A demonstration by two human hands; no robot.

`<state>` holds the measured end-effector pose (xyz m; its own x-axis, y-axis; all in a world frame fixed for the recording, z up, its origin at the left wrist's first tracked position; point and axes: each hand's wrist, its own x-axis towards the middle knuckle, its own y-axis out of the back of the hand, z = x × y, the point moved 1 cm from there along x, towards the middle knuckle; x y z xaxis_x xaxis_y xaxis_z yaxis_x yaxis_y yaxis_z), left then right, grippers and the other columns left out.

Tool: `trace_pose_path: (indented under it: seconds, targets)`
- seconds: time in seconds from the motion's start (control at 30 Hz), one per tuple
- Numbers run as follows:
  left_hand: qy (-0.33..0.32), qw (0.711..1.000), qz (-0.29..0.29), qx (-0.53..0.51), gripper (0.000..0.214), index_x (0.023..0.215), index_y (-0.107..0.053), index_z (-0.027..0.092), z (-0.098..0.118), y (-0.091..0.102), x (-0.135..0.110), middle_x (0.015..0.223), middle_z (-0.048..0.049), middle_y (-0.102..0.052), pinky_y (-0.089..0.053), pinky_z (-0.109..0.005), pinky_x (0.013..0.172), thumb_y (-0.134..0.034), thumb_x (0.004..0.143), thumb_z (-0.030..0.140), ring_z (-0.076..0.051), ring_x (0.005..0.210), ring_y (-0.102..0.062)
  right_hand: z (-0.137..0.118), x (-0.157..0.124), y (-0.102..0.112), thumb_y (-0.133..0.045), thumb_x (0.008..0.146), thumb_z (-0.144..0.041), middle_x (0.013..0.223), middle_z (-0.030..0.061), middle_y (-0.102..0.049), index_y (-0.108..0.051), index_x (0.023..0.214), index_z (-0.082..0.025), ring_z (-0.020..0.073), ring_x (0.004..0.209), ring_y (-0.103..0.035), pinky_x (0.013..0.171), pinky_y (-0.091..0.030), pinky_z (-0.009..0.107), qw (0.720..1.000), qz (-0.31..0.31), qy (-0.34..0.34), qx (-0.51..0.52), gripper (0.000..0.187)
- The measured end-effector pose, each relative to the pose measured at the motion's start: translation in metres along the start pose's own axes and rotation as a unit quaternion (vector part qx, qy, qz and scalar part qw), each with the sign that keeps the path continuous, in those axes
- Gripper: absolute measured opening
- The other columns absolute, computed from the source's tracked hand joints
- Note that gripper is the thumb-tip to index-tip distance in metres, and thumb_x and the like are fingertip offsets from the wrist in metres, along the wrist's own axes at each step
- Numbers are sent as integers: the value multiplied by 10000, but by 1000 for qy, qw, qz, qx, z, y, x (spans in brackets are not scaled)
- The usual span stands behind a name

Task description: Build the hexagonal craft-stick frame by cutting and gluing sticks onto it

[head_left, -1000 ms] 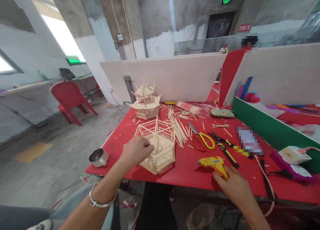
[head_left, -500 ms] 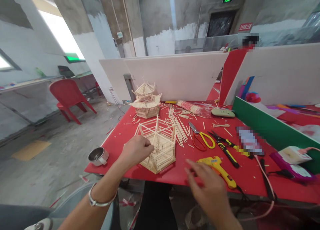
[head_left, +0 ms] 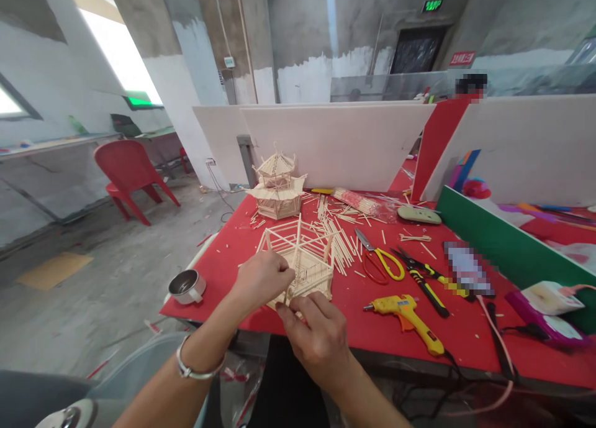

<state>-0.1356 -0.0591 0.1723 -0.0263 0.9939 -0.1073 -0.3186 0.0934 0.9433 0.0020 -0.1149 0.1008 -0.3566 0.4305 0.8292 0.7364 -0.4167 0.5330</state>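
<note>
Right hand (head_left: 321,332) now brought in to stick frame (head_left: 314,276) on red bench (head_left: 351,322); yellow glue gun (head_left: 405,316), touched a second ago, left lying to right. Left hand (head_left: 263,279) kept at frame's near-left side, fingers pinched together on thin stick (head_left: 285,296). Right fingers curled close below, thumb and forefinger nearly met; whether anything is gripped cannot be told. Frame built many-sided from pale, slim wooden sticks. Tiered stick model (head_left: 277,195) set behind; loose sticks (head_left: 342,248) strewn alongside.
</note>
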Motion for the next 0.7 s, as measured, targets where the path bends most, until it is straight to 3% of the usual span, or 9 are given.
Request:
trace_pose_path:
  seconds: [0.7]
  targets:
    - [-8,1000,-13,13,269,482,-396,190,3,3,0,526,1,-409,-222,-274,521,-453,719,302,-139,543,-398,0,2,2,-554,902,-93,804,41,-659,-692,1062,-210,145,741,-544,667,-424,279,999,0,-27,27,241]
